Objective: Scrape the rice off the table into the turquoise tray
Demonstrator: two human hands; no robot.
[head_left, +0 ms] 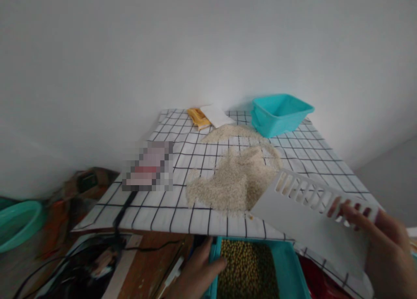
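Observation:
My right hand point(387, 242) grips the right end of a white plastic panel point(306, 220) with a row of slots along its far edge. The panel is tilted over the table's front right, its left corner beside a heap of pale grain point(234, 181). My left hand point(200, 270) is closed on the left rim of a teal tray point(289, 264), thumb over the edge; its other fingers are partly hidden. The tray sits below the table's front edge. Small yellow-green beans point(244, 264) lie in it, darker ones to the right.
A teal basin point(282, 112) stands at the back right of the checked tablecloth point(182, 155). Yellow packaging point(198, 117) and a white sheet point(216, 115) lie at the back. A blurred-out flat object point(148, 166) is at left, with a dark cable point(125, 210). A green basin point(21, 223) stands far left.

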